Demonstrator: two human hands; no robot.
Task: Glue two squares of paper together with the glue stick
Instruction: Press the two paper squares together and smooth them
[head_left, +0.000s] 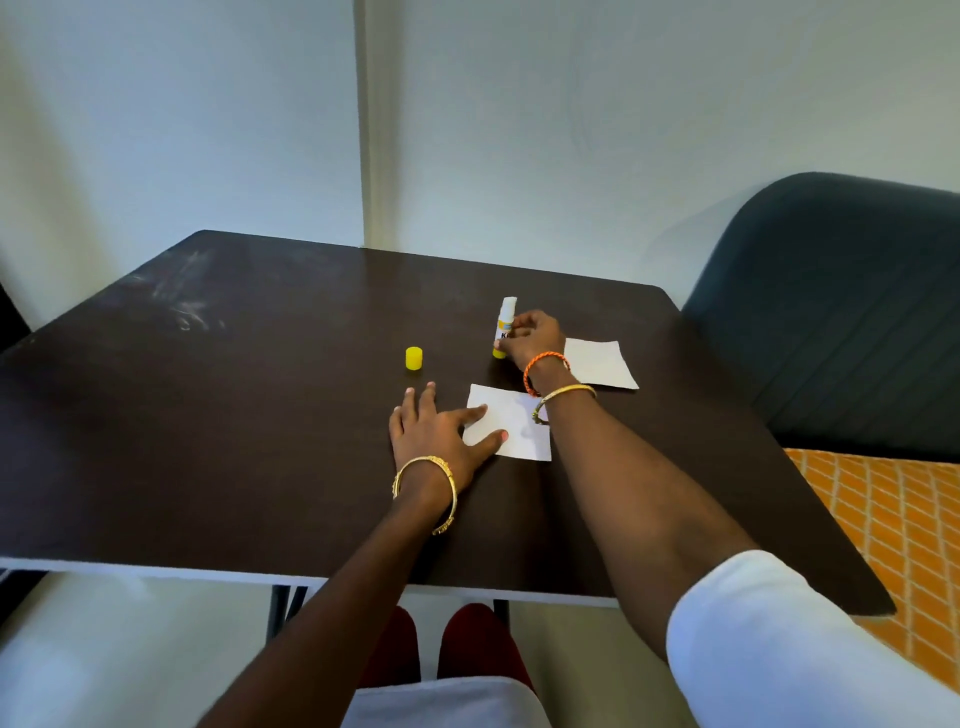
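A white paper square (519, 423) lies on the dark table (234, 415) in front of me. My left hand (439, 428) rests flat with its thumb and a finger on the paper's left edge. A second white square (602, 364) lies farther right, partly hidden by my right wrist. My right hand (532, 338) grips an uncapped glue stick (505, 325) that stands upright on the table, white tip up and yellow base down. Its yellow cap (413, 358) stands alone to the left of the stick.
A dark padded chair (831, 312) stands at the table's right side, over orange patterned flooring (893, 545). A white wall rises just behind the table's far edge. The near edge of the table runs just above my knees.
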